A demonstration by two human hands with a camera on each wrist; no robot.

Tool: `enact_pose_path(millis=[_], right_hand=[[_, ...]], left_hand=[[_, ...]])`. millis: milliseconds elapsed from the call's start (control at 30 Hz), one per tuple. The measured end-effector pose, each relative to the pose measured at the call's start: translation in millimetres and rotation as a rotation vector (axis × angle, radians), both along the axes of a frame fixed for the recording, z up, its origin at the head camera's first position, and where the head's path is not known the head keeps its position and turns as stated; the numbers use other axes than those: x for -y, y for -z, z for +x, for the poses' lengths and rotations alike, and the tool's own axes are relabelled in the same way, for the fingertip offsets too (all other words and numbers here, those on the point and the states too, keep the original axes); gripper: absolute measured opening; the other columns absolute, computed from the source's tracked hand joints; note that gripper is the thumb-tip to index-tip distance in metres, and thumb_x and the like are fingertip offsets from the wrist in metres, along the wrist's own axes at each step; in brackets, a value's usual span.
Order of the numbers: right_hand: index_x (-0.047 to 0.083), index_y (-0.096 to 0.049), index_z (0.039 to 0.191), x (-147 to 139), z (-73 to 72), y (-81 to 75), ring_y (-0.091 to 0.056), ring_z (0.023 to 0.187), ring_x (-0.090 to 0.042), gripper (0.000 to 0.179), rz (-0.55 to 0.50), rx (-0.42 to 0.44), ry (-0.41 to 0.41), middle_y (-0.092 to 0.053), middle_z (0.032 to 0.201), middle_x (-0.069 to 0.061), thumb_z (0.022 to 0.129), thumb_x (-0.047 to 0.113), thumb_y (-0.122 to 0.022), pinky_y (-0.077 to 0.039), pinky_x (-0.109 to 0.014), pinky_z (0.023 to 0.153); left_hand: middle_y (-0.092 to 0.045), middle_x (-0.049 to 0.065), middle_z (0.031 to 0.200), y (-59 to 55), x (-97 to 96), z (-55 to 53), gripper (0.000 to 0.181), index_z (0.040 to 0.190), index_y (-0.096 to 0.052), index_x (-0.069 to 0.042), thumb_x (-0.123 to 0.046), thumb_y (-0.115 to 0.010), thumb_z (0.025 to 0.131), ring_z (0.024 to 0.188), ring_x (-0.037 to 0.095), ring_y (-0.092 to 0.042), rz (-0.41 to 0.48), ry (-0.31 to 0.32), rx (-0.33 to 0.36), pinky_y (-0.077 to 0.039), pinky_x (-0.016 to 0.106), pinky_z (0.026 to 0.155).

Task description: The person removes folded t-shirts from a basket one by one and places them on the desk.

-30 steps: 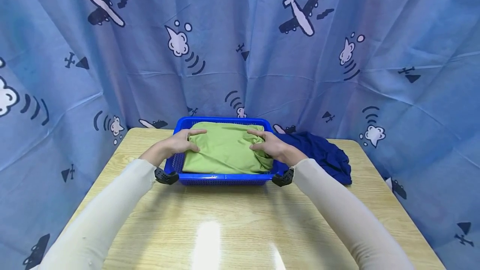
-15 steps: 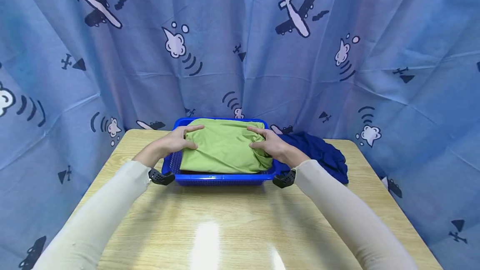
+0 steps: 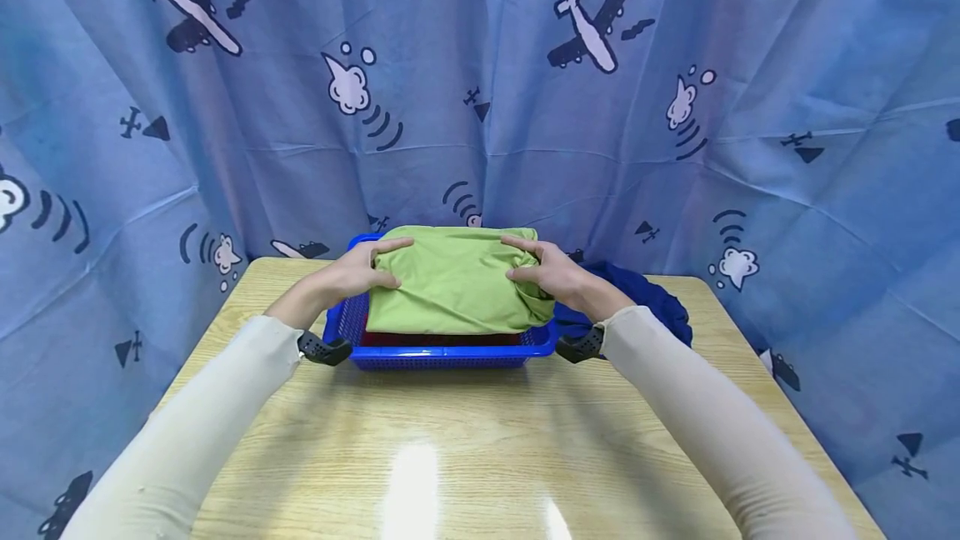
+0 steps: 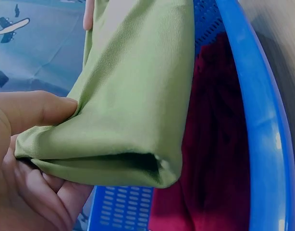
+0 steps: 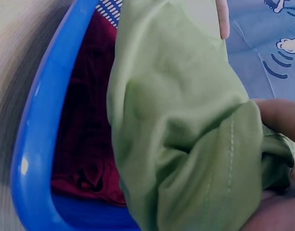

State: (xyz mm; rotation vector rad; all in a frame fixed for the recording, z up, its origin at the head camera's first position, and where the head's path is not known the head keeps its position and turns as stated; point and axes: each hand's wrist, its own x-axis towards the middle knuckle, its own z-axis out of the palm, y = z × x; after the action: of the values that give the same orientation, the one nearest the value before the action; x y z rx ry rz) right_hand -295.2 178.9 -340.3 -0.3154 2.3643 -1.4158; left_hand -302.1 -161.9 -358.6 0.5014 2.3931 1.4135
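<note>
A folded light-green garment [image 3: 453,286] hangs above a blue plastic basket [image 3: 442,353], held level between both hands. My left hand [image 3: 354,273] grips its left end, thumb on top and fingers underneath; in the left wrist view the garment's folded layers [image 4: 114,166] gape at that end. My right hand [image 3: 561,276] grips the bunched right end, where a stitched hem [image 5: 229,159] shows in the right wrist view. Dark red cloth [image 4: 217,130] lies in the basket beneath the garment, partly hidden by it.
A crumpled navy cloth [image 3: 651,300] lies on the wooden table [image 3: 480,448] to the right of the basket, partly behind my right hand. A blue curtain [image 3: 420,90] with airplane prints hangs right behind the table and along both sides.
Both hands have raised the green garment from inside the basket to above its rim. The dark red cloth under it has come into view. The basket has stayed in place.
</note>
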Motion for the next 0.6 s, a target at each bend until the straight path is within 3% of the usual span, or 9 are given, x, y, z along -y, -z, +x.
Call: enact_pose_path(millis=[133, 233, 333, 467, 600], right_hand=[[0.025, -0.031, 0.16, -5.8, 0.2, -6.0, -0.004, 0.159, -0.035, 0.067, 0.005, -0.006, 0.0, 0.001, 0.172, -0.009, 0.101, 0.011, -0.059, -0.021, -0.059, 0.124], [0.025, -0.03, 0.161, -10.7, 0.1, -9.6, -0.005, 0.159, -0.035, 0.067, 0.009, -0.011, 0.002, 0.0, 0.172, -0.008, 0.101, 0.011, -0.059, -0.021, -0.059, 0.124], [0.026, -0.03, 0.161, -16.6, 1.0, -12.7, -0.002, 0.159, -0.034, 0.067, 0.019, -0.019, 0.001, 0.001, 0.172, -0.007, 0.102, 0.012, -0.059, -0.019, -0.059, 0.125], [0.026, -0.03, 0.161, -25.0, 3.5, -16.2, 0.008, 0.159, -0.033, 0.067, 0.032, -0.033, -0.007, 0.004, 0.172, -0.006, 0.102, 0.013, -0.059, -0.012, -0.063, 0.125], [0.025, -0.029, 0.161, -32.4, 6.1, -18.8, 0.008, 0.159, -0.033, 0.067, 0.03, -0.036, -0.013, 0.005, 0.172, -0.007, 0.102, 0.013, -0.058, -0.01, -0.064, 0.125]], left_hand=[[-0.031, 0.015, 0.163, -6.1, -5.5, 0.3, 0.078, 0.159, -0.035, -0.021, -0.003, -0.066, 0.089, 0.132, 0.025, -0.047, -0.006, -0.01, -0.01, -0.043, 0.042, 0.11], [-0.049, 0.015, 0.149, -11.0, -10.2, 0.4, 0.078, 0.158, -0.037, -0.023, -0.002, -0.066, 0.089, 0.11, 0.02, -0.06, 0.003, -0.014, -0.005, -0.052, 0.029, 0.092], [-0.058, 0.016, 0.136, -14.7, -15.4, 1.4, 0.078, 0.158, -0.037, -0.022, 0.0, -0.067, 0.089, 0.097, 0.012, -0.063, 0.018, -0.004, -0.01, -0.054, 0.022, 0.081], [-0.06, 0.017, 0.132, -17.1, -23.4, 3.0, 0.079, 0.158, -0.037, -0.02, 0.001, -0.066, 0.088, 0.093, 0.011, -0.064, 0.044, 0.009, -0.011, -0.055, 0.022, 0.078], [-0.059, 0.017, 0.134, -19.3, -31.1, 5.0, 0.079, 0.158, -0.037, -0.021, 0.002, -0.066, 0.088, 0.097, 0.013, -0.064, 0.049, 0.016, -0.005, -0.055, 0.023, 0.079]])
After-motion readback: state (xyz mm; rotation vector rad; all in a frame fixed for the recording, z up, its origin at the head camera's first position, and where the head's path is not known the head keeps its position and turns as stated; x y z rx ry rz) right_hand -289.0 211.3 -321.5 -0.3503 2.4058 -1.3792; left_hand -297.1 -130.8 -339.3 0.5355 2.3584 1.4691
